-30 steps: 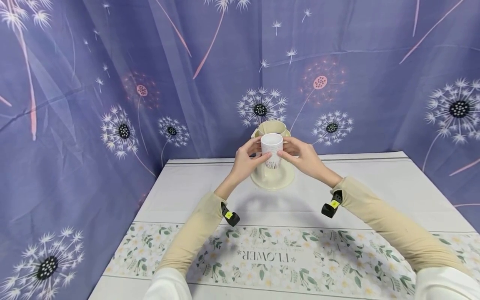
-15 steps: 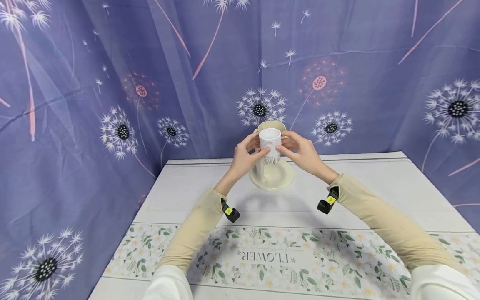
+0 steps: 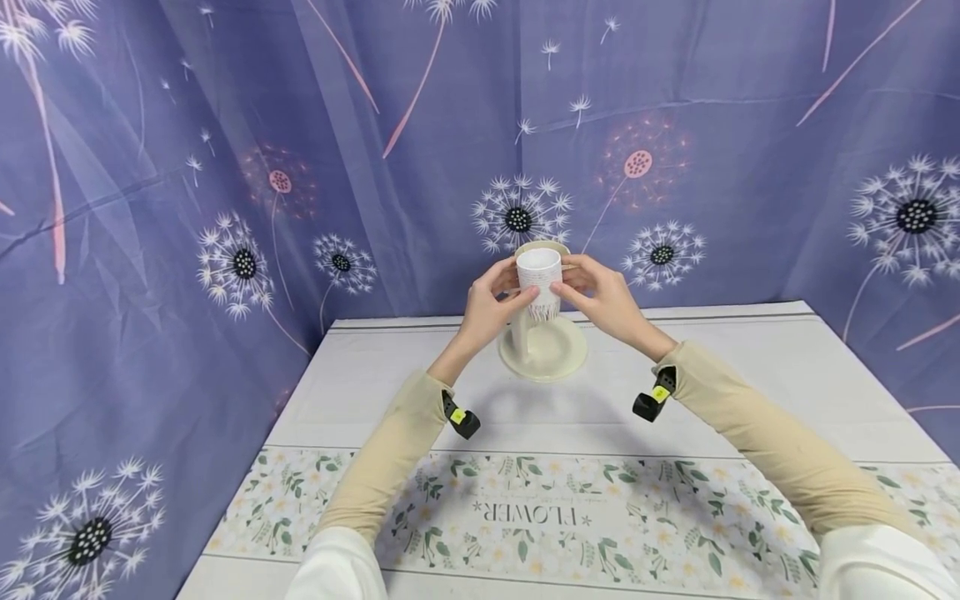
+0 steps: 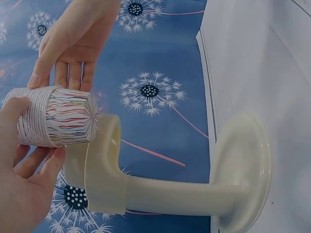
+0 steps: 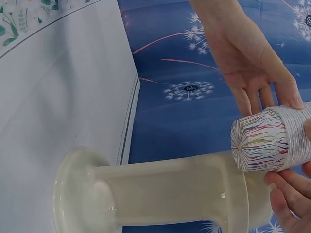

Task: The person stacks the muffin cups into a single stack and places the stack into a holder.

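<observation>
A stack of white paper cups point(image 3: 543, 302), printed with coloured wavy lines toward the bottom, is held upright between both hands. My left hand point(image 3: 486, 307) grips it from the left and my right hand point(image 3: 606, 305) from the right, thumbs on the near side and the other fingers partly hidden behind. Just beyond the stack stands a cream cup holder point(image 4: 175, 195), with a hollow upper ring, a post and a round base. In both wrist views the bottom of the stack is near the holder's ring point(image 5: 237, 194), overlapping it.
The holder's round base point(image 3: 564, 360) rests near the back of the table, on a white tablecloth point(image 3: 390, 379) with a floral band across the front. A blue-purple dandelion curtain point(image 3: 420, 192) hangs behind and to the sides.
Both hands have lifted the stack of paper cups slightly, in front of the holder's ring, uncovering more of the base below. The holder stays in place.
</observation>
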A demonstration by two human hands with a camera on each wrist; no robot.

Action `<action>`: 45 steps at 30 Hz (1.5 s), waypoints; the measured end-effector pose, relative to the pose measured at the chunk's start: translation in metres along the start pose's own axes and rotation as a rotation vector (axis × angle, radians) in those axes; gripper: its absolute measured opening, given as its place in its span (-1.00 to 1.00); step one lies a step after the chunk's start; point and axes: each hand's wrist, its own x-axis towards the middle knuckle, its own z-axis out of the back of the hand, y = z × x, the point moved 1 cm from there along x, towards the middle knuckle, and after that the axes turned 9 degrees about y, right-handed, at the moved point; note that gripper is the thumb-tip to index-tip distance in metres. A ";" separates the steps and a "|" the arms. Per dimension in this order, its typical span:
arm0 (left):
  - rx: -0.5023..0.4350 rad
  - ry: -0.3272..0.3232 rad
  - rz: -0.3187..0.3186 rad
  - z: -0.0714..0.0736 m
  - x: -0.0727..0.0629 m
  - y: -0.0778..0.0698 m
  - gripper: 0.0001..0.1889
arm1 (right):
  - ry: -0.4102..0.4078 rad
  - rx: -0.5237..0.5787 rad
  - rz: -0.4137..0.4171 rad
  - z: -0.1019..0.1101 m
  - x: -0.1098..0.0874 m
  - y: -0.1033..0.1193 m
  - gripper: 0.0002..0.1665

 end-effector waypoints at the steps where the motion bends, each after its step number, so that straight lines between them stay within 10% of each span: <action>1: 0.001 -0.004 -0.001 0.000 0.001 -0.001 -0.40 | -0.005 0.002 0.001 0.000 0.001 0.000 -0.48; 45: 0.045 -0.079 -0.012 0.011 0.031 -0.018 -0.34 | -0.122 -0.030 0.005 0.008 0.030 0.008 -0.45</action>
